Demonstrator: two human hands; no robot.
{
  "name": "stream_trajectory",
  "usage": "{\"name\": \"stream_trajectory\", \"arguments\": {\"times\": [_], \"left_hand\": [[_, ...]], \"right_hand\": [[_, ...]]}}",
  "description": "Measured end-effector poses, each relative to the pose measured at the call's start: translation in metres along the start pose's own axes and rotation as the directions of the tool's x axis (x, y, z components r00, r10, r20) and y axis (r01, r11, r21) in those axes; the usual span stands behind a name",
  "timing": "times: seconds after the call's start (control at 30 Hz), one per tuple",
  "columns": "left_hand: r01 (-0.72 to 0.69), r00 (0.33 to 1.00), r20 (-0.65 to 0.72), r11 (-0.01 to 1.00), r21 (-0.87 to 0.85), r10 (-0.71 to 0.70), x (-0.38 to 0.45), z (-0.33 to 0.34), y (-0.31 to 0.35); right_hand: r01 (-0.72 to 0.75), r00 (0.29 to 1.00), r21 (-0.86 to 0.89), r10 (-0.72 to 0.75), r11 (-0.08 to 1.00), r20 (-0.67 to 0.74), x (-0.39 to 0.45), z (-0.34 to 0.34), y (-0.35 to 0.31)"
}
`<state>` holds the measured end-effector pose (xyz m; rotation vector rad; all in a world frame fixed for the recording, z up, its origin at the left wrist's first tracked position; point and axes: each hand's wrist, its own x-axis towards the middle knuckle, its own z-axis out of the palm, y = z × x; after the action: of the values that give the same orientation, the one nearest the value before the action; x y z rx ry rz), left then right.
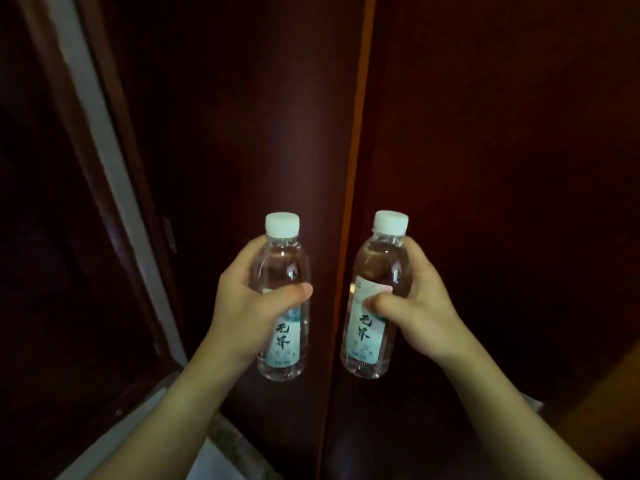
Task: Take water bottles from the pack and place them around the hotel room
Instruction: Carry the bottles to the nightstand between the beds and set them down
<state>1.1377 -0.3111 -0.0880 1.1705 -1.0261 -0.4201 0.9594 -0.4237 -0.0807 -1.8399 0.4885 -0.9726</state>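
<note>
At the far left, a pale strip [104, 188] is seen running down at a slant beside dark wood. A small dark metal piece [169, 235] is fixed near it; what it is cannot be told.

Next, the left hand [247, 306] is seen. Its grip is closed around the left bottle [284, 296], with the thumb laid across the front and the fingers wrapped behind. The bottle is held upright in the air, in front of a dark brown door [242, 133]. It is clear and full of water. A white cap [282, 224] is screwed on top. A pale blue-green label [283, 342] is stuck on the lower half, and two big black Chinese signs, "无界", can be read on it. The smaller print under them is too blurred to read.

A thin orange-brown edge [360, 168] is seen running down between the two bottles.

Then the right bottle [375, 296] is seen, just beside the first but not touching it. It is tilted a little. The same white cap [390, 221] and the same label [367, 332] with "无界" are carried on it. It is clamped in the grip of the right hand [420, 303], with the thumb pressed on the label.

At the bottom left, a pale floor patch [221, 459] is seen.
</note>
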Motion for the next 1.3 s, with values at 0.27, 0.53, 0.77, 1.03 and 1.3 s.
{"name": "stream_trajectory", "arguments": {"times": [0.27,0.53,0.77,1.03,1.3], "left_hand": [[0.011,0.954,0.3,0.997,-0.078,0.013,0.014,0.027,0.001],[0.102,0.694,0.714,0.969,-0.223,0.092,-0.049,0.134,0.012],[0.281,0.34,0.904,0.889,-0.361,0.26,-0.178,0.245,0.1],[0.39,0.032,0.885,0.809,-0.44,0.465,-0.349,0.326,0.205],[0.491,-0.097,0.826,0.749,-0.445,0.555,-0.486,0.39,0.268]], "right_hand": [[-0.103,0.965,-0.132,0.067,0.986,-0.255,-0.042,-0.021,-0.031],[-0.35,0.707,-0.213,0.108,0.912,-0.699,-0.2,-0.056,-0.084],[-0.594,0.294,-0.253,-0.087,0.763,-0.952,-0.381,-0.064,-0.189],[-0.761,-0.029,-0.193,-0.329,0.619,-0.944,-0.562,-0.053,-0.295],[-0.787,-0.179,-0.147,-0.451,0.599,-0.874,-0.696,-0.063,-0.349]]}}
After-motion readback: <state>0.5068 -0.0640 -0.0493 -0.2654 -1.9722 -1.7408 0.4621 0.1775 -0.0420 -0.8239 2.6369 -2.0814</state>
